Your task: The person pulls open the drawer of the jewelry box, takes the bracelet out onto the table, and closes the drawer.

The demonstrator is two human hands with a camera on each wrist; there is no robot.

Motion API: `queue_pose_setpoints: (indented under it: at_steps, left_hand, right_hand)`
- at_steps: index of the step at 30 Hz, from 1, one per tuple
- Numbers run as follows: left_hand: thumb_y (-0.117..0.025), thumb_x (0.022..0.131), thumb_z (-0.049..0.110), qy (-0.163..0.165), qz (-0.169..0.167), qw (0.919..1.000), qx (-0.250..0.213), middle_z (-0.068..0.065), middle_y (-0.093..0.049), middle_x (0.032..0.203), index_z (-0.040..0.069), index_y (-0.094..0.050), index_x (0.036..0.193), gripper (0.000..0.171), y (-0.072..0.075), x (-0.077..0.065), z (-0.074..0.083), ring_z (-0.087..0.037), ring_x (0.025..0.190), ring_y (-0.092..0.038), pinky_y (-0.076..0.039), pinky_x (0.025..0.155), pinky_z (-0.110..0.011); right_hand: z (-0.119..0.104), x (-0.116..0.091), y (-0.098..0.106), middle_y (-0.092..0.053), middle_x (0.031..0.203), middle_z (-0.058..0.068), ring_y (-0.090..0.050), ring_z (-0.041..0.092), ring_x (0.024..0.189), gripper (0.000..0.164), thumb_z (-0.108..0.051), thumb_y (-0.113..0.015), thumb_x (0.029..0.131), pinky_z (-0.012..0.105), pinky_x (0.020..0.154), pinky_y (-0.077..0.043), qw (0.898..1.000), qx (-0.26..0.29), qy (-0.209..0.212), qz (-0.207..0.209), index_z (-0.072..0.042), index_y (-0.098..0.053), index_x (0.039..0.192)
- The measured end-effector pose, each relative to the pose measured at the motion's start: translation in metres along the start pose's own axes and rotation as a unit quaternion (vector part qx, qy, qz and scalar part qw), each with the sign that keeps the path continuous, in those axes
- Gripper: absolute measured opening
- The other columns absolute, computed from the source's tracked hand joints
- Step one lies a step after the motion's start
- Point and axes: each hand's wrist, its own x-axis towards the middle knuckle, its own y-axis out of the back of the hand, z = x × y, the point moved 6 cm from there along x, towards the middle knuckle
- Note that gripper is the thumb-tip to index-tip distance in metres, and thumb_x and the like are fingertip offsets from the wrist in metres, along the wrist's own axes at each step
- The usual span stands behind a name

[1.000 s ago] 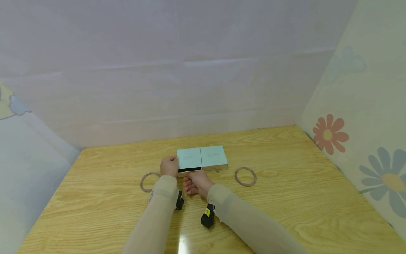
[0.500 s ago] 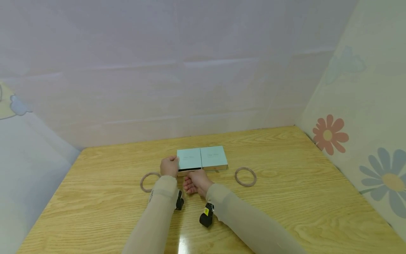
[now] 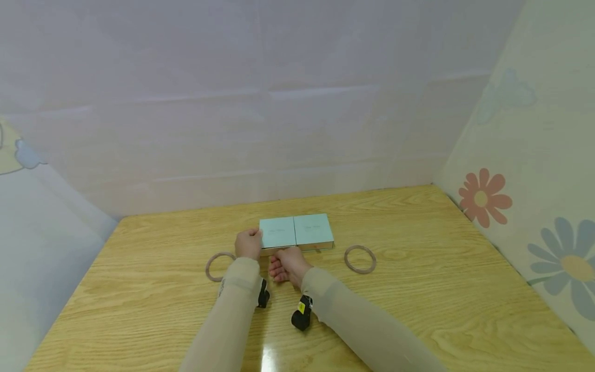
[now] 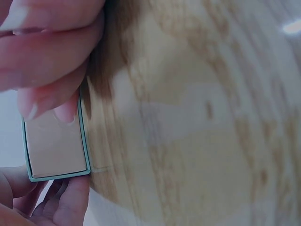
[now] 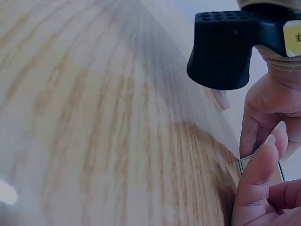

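Two pale blue drawer boxes lie side by side in the head view. My left hand (image 3: 248,244) grips the left drawer box (image 3: 278,232) by its left side, thumb near the top edge. At the front of the same box is my right hand (image 3: 289,262), fingers loosely bent against the pinkish drawer front (image 4: 56,148). That front sits within the box's teal-edged sleeve in the left wrist view, partly hidden by the right fingers (image 4: 47,54). The right drawer box (image 3: 313,229) stands against the left one, untouched by either hand.
A pinkish bangle (image 3: 360,259) lies to the right of the boxes. Another bangle (image 3: 209,267) lies on the left, partly behind the left forearm. Everything rests on a wood-grain table (image 3: 418,289), with a pale cloth backdrop (image 3: 209,129) behind it.
The dark gap at the front of the left drawer box has narrowed and vanished as the drawer slid inward. My right hand moved slightly with it; the left hand stayed put.
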Motion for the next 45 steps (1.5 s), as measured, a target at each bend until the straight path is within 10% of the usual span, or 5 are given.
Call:
queue_pose_setpoints:
  at_steps: [45]
  left_hand:
    - [-0.049, 0.102, 0.016, -0.005, -0.021, 0.9996, 0.019, -0.024, -0.061, 0.124, -0.007, -0.062, 0.123, 0.034, 0.0027, -0.0075, 0.0047, -0.038, 0.116, -0.056, -0.046, 0.097, -0.047]
  right_hand:
    - [-0.0003, 0.002, -0.0011, -0.056, 0.057, 0.003, -0.051, 0.007, 0.043, 0.02, -0.005, -0.042, 0.102, 0.019, 0.04, -0.043, 1.0, 0.0, -0.017, -0.013, 0.003, -0.058, 0.094]
